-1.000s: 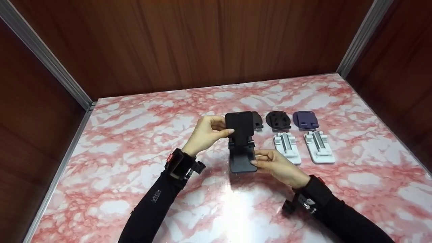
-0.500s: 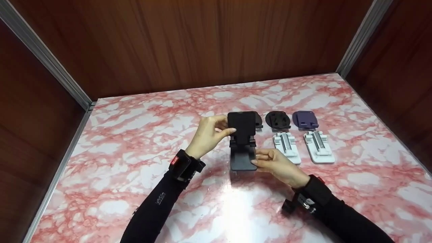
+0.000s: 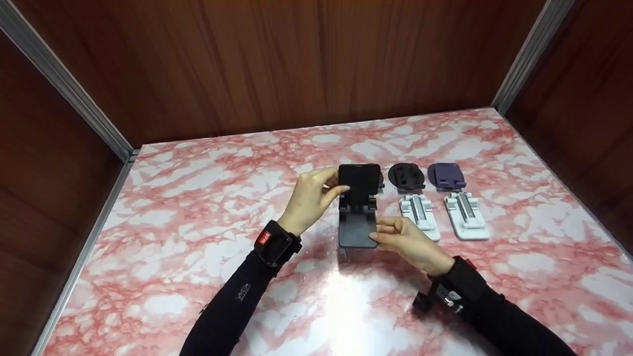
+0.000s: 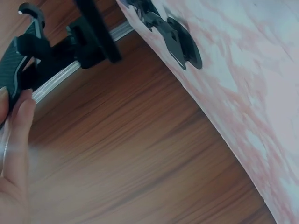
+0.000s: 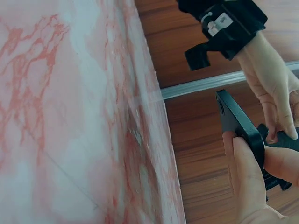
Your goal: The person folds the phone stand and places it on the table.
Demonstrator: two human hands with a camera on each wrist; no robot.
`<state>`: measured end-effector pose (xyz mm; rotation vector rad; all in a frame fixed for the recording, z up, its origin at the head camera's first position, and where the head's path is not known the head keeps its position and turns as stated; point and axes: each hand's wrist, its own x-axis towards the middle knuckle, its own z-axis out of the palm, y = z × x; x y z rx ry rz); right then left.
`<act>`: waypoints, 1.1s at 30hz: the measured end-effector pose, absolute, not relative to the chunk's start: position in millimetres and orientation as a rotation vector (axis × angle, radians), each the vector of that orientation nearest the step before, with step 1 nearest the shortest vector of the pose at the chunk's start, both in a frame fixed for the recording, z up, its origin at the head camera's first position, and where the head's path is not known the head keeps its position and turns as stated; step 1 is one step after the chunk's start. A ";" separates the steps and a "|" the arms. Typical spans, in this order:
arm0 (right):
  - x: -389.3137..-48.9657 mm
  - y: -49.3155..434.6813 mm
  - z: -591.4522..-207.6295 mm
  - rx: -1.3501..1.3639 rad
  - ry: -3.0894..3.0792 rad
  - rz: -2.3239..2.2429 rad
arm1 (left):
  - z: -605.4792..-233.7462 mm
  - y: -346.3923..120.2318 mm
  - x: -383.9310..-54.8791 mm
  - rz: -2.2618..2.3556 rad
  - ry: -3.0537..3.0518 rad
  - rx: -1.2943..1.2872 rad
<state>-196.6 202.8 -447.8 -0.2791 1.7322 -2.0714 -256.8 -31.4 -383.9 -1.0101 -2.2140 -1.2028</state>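
Note:
A black folding phone stand [image 3: 357, 230] is held up off the table between both hands. My left hand [image 3: 309, 200] pinches the left edge of its upper plate [image 3: 359, 177], thumb in front and fingers behind. At the lower right, my right hand [image 3: 408, 244] grips the edge of the base, thumb on top. The stand is unfolded, with the hinge arm between plate and base. In the right wrist view the flat base [image 5: 240, 123] is pinched between thumb and fingers. The left wrist view catches the plate's hooked lip [image 4: 32, 11] above the left fingertips.
To the right lie two white phone stands [image 3: 420, 217], folded flat. Behind them sit a black round-based stand [image 3: 407, 176] and a purple one [image 3: 447, 176]; another dark one is mostly hidden behind the held plate. Wooden panels [image 3: 277, 64] wall in the pink marbled table [image 3: 207, 198].
The upper plate has tilted back and looks shorter, while the stand's base has lifted slightly. My left hand has moved a little to the right with the plate; the right hand stays nearly in place.

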 end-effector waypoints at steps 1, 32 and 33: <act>-196.3 202.9 -447.5 -0.275 1.733 -2.071 | -384.4 -31.0 -257.3 -1.178 -2.202 -1.015; -197.0 206.8 -437.3 -0.196 1.717 -2.091 | -391.4 -24.9 -259.8 -0.830 -1.966 -1.057; -197.4 207.0 -437.3 -0.197 1.709 -2.099 | -392.0 -24.6 -259.9 -0.824 -1.962 -1.057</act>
